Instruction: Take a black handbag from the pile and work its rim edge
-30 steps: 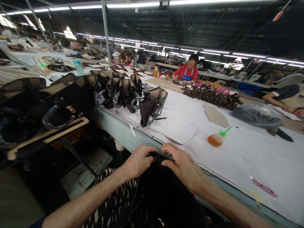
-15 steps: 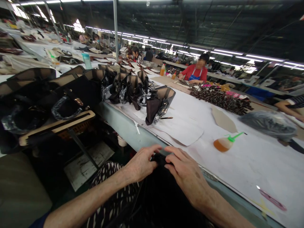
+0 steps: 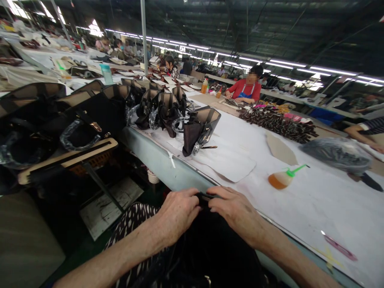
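Black bag rests in the person's lap against the bench edge, left hand and right hand pinching its top rim, seemingly mid-fitting; next needs steady fingertip pressure.

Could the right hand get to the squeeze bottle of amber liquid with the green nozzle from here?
Probably yes: the bare white tabletop between the right hand and the amber squeeze bottle with green nozzle holds nothing, but the hand now grips the black piece.
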Tool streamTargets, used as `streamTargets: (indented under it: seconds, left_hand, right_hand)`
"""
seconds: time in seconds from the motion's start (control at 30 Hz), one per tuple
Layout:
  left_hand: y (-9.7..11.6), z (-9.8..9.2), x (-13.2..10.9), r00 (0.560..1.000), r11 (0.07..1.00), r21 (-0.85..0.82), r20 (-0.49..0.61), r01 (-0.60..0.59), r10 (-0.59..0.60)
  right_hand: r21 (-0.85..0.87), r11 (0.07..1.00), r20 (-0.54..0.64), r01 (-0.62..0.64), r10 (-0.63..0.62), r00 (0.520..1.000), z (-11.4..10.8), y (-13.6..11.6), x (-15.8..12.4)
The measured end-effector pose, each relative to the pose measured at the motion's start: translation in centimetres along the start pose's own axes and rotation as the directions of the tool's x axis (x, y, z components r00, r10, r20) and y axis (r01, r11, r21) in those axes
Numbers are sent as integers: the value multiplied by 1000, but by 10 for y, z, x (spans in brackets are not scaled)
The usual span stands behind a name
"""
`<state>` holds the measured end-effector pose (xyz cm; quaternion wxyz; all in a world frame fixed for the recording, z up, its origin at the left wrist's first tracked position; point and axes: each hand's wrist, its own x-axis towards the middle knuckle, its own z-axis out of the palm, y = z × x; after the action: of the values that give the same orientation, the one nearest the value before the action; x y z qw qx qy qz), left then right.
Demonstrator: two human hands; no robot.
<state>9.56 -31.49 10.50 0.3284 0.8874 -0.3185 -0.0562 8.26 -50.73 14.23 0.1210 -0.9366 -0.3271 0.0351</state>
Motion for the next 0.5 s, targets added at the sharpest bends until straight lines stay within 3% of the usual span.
streamTargets:
  seconds: [0.13,0.2,0.33,0.5]
  left_hand:
    - [2,-4,4,1000,997,71,6,19,-19]
    - [4,-2,5,1000,993,119,-2,13,-13]
    - [5,5,6,1000,972,236,-21,-8,13]
    - [5,4,9,995,969,230,-8,-94,99]
  right_hand:
    - [70,997,-71,-18,23,997,4,5,-1]
    - [118,987,-79,-112,122,989,4,6,-2]
    - [240,892,27,-382,387,922,1,11,-2]
    - [383,827,137,-413,391,910,3,19,0]
